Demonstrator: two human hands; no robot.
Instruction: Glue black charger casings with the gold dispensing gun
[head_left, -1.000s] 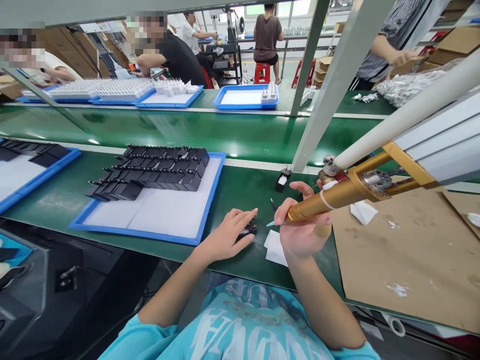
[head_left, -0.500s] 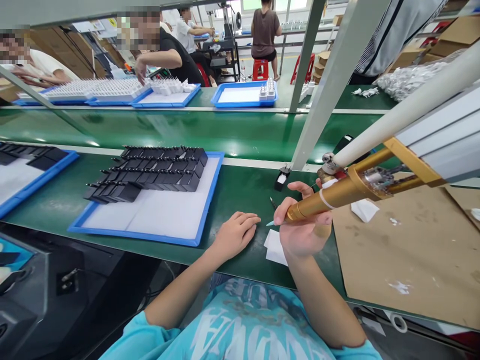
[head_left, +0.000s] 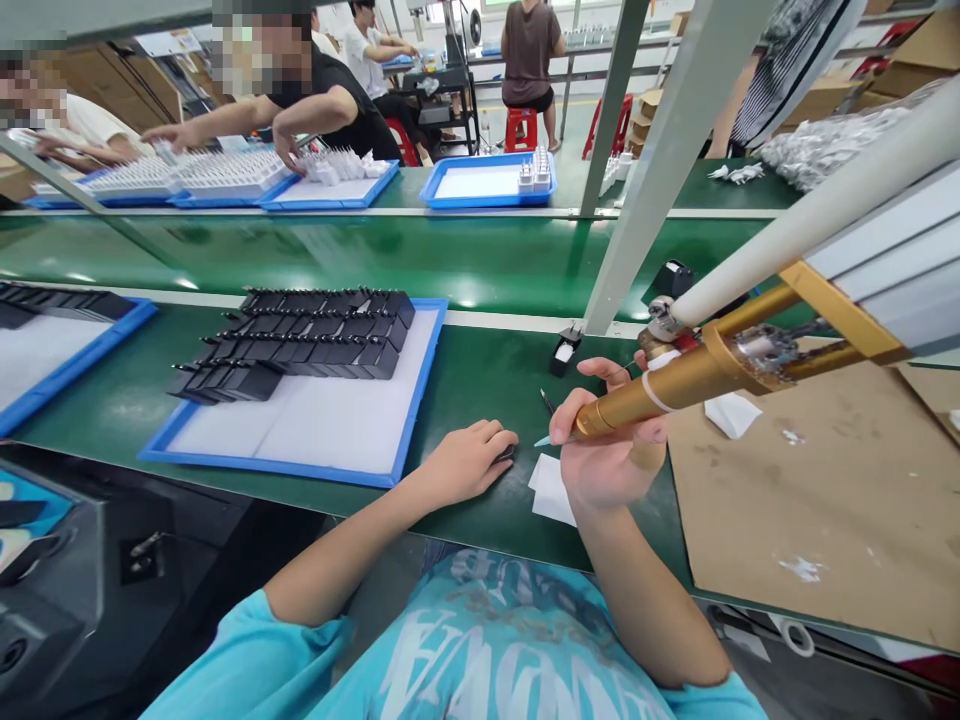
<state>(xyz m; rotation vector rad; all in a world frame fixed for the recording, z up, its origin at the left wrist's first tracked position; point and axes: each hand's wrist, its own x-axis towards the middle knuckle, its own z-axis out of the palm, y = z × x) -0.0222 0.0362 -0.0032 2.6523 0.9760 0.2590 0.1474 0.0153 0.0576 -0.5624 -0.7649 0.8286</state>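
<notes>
The worker's left hand [head_left: 472, 462] rests on the green surface [head_left: 487, 365], its grip curled over a small black piece [head_left: 507, 453]; the fingers hide most of it, so I can't make out its full shape. Off to the right, the right hand [head_left: 611, 465] is turned palm up, with its grip wrapped around a gold barrel-shaped tool [head_left: 637, 404]. The tool's pale blue nozzle [head_left: 543, 441] points towards the left hand, near the black piece but apart from it. Some folded white paper [head_left: 553, 492] lies just beside the right hand, and farther back a black plug adapter [head_left: 565, 353] sits by the foot of a metal post [head_left: 630, 215]. To the left, a blue-rimmed tray [head_left: 421, 390] carries rows of black adapters [head_left: 322, 340], prongs at the top. A brown cardboard sheet [head_left: 810, 500] covers the right end. Across the way, a co-worker in a black shirt [head_left: 335, 105] reaches both arms over trays of white pronged parts [head_left: 232, 172].
</notes>
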